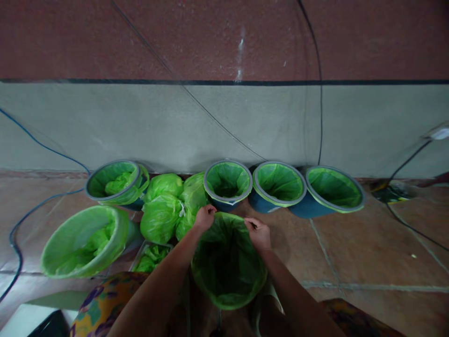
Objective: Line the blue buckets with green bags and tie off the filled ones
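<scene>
Between my knees stands a bin lined with a green plastic bag [229, 262], its mouth facing up at me and the bag folded over the rim. My left hand [206, 217] pinches the bag's edge at the far left of the rim. On the far right of the same rim, my right hand [258, 232] grips the bag's edge between thumb and fingers. The bin's own body is mostly hidden under the bag and behind my arms. Just beyond my left hand are several full, tied green bags [163, 217].
Along the wall stand blue bins with grey rims and green liners [228, 185], [279, 183], [335, 188]; another lined bin [112, 181] is at left. A wide lined tub [84, 241] leans nearer. A tray of green bags [152, 257] sits beside my left arm. Cables [17, 224] cross the floor.
</scene>
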Demonstrator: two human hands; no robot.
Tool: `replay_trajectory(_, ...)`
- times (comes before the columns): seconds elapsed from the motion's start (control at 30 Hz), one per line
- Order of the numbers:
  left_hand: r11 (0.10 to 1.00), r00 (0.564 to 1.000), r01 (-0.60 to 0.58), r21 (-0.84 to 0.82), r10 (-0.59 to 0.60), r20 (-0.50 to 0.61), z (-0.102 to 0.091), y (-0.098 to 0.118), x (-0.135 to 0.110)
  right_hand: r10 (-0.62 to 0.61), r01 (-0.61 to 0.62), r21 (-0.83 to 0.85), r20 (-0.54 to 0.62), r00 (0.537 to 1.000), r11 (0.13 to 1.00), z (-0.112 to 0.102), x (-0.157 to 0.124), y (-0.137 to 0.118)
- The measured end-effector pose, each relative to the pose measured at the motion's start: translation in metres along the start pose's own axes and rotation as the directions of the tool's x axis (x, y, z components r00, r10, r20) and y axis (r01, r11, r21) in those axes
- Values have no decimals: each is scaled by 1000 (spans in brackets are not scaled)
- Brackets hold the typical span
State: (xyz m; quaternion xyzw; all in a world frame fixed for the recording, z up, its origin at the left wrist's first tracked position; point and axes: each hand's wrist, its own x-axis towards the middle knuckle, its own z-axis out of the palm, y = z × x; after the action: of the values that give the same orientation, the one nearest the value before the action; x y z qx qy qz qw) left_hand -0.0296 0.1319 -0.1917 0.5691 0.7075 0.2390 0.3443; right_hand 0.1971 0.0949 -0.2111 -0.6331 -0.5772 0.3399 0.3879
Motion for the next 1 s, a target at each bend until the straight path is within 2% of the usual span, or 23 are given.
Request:
replay_trajectory(0.13, 998, 998, 26, 54, -23, -64, -4, -1, 1, -17, 17, -38, 11, 1000, 999, 0, -1, 0)
replay_trajectory(0.2, 997, 1000, 25, 71, -25, -6, -6, 2, 4, -19, 20, -77, 21, 1000, 997, 0, -2, 0)
replay_trajectory(0.3, 997, 990, 14, 75, -24, 138, -6, 4, 7, 6, -3, -159, 23, 1000, 987, 0, -2, -1)
replay_trajectory(0.37, 997, 974, -17, 77, -1, 225, -6, 4, 5, 39, -24, -254, 54, 998, 967, 0, -2, -2)
replay_trajectory(0.43, 993, 963, -63, 104, 33, 266, -8, 4, 1, 74, -29, -367, 111, 991, 930, 1, 0, -4)
replay_trajectory(0.57, 953, 970, -158, 258, 101, 221, -12, 7, -9, 163, -39, -534, 188, 969, 845, 2, 3, -9)
replay_trajectory(0.77, 868, 963, -225, 444, 127, 238, -10, 11, -19, 201, -31, -613, 211, 957, 789, 0, 5, -10)
replay_trajectory(0.87, 834, 963, -214, 509, 93, 254, -6, 6, -25, 184, -10, -645, 203, 962, 764, -1, 3, -9)
replay_trajectory(1.0, 810, 967, -135, 571, -17, 253, -2, 0, -31, 207, -7, -668, 221, 953, 744, 0, 3, -9)
